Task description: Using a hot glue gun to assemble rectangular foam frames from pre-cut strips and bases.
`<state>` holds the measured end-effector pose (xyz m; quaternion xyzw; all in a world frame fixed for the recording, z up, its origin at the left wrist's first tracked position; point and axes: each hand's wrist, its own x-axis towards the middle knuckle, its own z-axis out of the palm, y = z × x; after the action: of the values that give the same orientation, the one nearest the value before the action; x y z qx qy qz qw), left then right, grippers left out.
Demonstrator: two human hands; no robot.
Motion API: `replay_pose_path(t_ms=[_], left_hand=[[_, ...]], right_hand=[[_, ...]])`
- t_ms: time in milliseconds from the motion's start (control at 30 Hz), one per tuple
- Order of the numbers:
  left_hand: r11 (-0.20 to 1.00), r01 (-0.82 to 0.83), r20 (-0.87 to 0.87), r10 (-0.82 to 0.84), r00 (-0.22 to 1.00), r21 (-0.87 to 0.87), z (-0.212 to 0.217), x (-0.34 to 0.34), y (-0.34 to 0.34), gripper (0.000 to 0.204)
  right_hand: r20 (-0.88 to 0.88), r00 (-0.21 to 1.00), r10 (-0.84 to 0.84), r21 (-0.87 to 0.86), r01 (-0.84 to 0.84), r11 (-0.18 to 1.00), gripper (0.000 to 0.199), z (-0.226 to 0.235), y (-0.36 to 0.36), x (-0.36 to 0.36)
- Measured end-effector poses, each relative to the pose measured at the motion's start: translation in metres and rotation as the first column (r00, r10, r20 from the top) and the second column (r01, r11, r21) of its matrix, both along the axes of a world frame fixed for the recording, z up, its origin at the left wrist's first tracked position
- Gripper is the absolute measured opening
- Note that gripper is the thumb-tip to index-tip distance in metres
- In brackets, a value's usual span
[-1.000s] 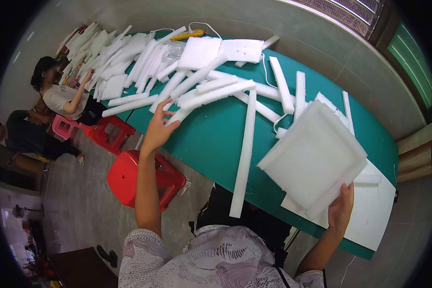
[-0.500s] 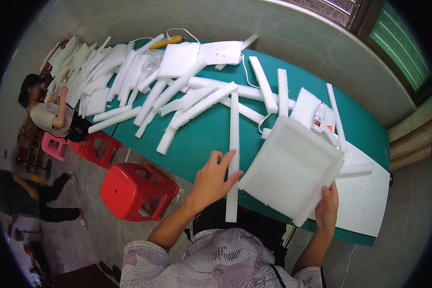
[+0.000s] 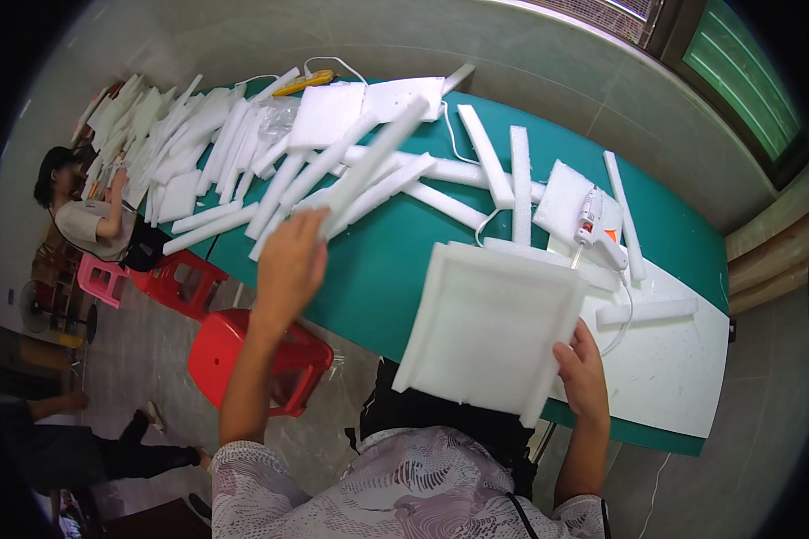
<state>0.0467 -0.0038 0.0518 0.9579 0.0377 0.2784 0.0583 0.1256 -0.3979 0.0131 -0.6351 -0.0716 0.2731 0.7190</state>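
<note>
My left hand (image 3: 292, 269) is closed around the lower end of a long white foam strip (image 3: 377, 160). Somewhat smeared by motion, the strip slants up and away over the pile of foam strips. My right hand (image 3: 584, 371) grips the right edge of a square white foam panel (image 3: 490, 328) with raised strips along its edges, tilted above the table's near edge. Just beyond that panel lies a white glue gun (image 3: 595, 235) with an orange mark, its nozzle pointing toward me, beside a smaller foam piece (image 3: 557, 202).
Loose foam strips (image 3: 279, 193) and sheets (image 3: 328, 115) cover the far left of the green table (image 3: 360, 287). A white board (image 3: 665, 368) lies at right with a short strip (image 3: 647, 312) on it. Red stools (image 3: 216, 359) stand at left. Two other people are at left.
My left hand has moved left and away, taking the strip from beside the panel. My right hand has shifted the panel left and turned it slightly.
</note>
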Motion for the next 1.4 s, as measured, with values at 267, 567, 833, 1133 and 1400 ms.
replay_pose_path(t_ms=[267,567,833,1133,1400], left_hand=[[0.995,-0.020,0.103,0.010,0.995,0.094,-0.029,0.087,0.054,0.052],[0.984,0.043,-0.086,-0.058,0.995,-0.171,-0.051,0.120,0.031,0.039],[0.902,0.266,0.276,-0.175,0.945,-0.340,0.019,0.036,-0.014,0.043],[0.903,0.369,-0.084,-0.395,0.915,-0.221,-0.024,-0.059,-0.132,0.038],[0.899,0.410,-0.083,-0.425,0.901,-0.156,-0.027,-0.070,-0.166,0.037]], right_hand=[[-0.044,0.989,0.141,-0.131,-0.146,0.981,0.067,-0.009,0.059,0.014],[0.182,0.975,0.124,-0.281,-0.070,0.957,0.052,-0.013,0.036,0.003],[0.325,0.938,0.122,-0.427,0.030,0.904,0.042,0.015,0.022,0.004],[0.589,0.783,0.201,-0.356,0.027,0.934,0.041,0.011,0.030,-0.008],[0.543,0.768,0.340,-0.441,-0.084,0.894,0.043,0.000,0.038,-0.020]])
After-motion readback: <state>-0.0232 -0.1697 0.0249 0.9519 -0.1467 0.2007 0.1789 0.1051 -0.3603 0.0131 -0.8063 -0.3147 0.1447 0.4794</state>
